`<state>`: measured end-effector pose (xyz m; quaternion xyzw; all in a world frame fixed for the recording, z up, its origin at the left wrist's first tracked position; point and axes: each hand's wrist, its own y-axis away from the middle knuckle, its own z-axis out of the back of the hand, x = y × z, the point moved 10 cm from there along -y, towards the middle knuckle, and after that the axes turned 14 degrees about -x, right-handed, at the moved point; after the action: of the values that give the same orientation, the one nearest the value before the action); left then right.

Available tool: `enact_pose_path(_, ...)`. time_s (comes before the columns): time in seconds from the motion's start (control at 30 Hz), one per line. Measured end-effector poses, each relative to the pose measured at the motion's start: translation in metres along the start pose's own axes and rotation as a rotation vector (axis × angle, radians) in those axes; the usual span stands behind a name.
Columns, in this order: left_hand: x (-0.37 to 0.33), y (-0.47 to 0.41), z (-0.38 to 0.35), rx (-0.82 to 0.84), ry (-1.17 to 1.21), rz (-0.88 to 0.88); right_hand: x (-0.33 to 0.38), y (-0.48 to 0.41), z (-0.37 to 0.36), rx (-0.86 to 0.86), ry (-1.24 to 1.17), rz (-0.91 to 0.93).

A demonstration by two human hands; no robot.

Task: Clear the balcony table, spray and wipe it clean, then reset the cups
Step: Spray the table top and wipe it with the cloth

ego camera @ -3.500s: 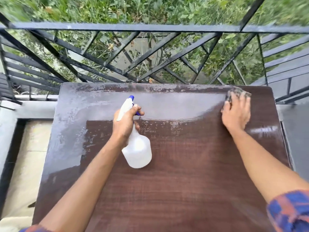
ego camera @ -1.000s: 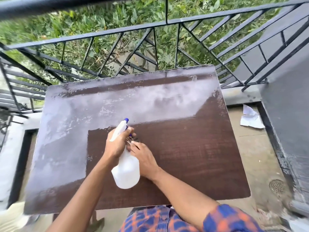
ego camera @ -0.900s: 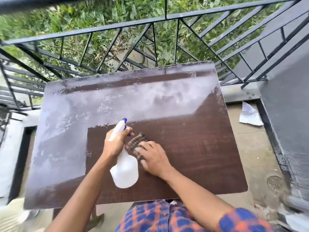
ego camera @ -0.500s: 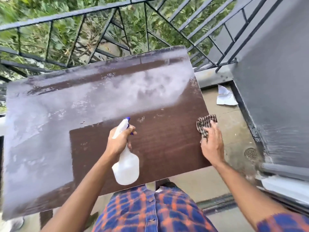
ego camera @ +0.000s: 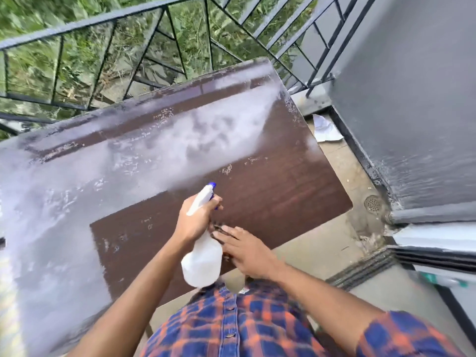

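With our left hand [ego camera: 197,222] clenched around the spray bottle [ego camera: 203,256], our right hand [ego camera: 244,251] lies flat, fingers [ego camera: 226,231] spread over a barely visible cloth at the bench's [ego camera: 283,191] near edge, wet film stretching away leftward.

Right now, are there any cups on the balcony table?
No, the table carries only wet streaks, with the left hand holding the spray bottle above it.

Place: small home balcony, outdoors.
Railing: black metal bars [ego camera: 164,11] seen along far edge, w/ green plants [ego camera: 77,11] beyond.
Wall: grey painted wall [ego camera: 412,99] seen at right.
Floor: tiled, w/ round drain [ego camera: 372,203].
Furniture: brown table [ego camera: 270,191] set by railing.
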<state>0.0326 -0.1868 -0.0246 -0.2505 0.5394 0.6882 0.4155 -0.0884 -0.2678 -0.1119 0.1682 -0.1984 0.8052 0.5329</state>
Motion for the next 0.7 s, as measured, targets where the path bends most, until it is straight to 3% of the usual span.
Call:
enact_pose_path(0.1,0.021,-0.001,0.02,0.03,0.017,0.019,-0.041,0.021,0.03,0.013,0.034,-0.114)
enact_pose_path(0.17,0.029,-0.001,0.034,0.038,0.015,0.003,-0.097,0.036,0.066,-0.114,0.059,-0.394)
enact_pose_path(0.23,0.031,0.0,0.045,0.044,0.005,-0.024,-0.165,0.079,0.111,-0.366,0.066,-0.798)
enact_pose_path(0.33,0.033,0.003,0.064,0.032,0.016,-0.044,-0.209,0.136,0.14,-0.481,0.196,-1.201)
enact_pose_path(0.43,0.036,0.007,0.079,0.027,0.019,-0.055,-0.199,0.134,0.134,-0.462,0.21,-1.221)
enact_pose_path(0.57,0.047,0.008,0.107,-0.016,0.03,-0.045,-0.126,0.125,0.093,-0.615,0.253,-1.324)
enact_pose_path(0.7,0.066,0.014,0.15,-0.14,0.103,0.004,-0.031,0.074,0.042,-0.501,0.243,-1.04)
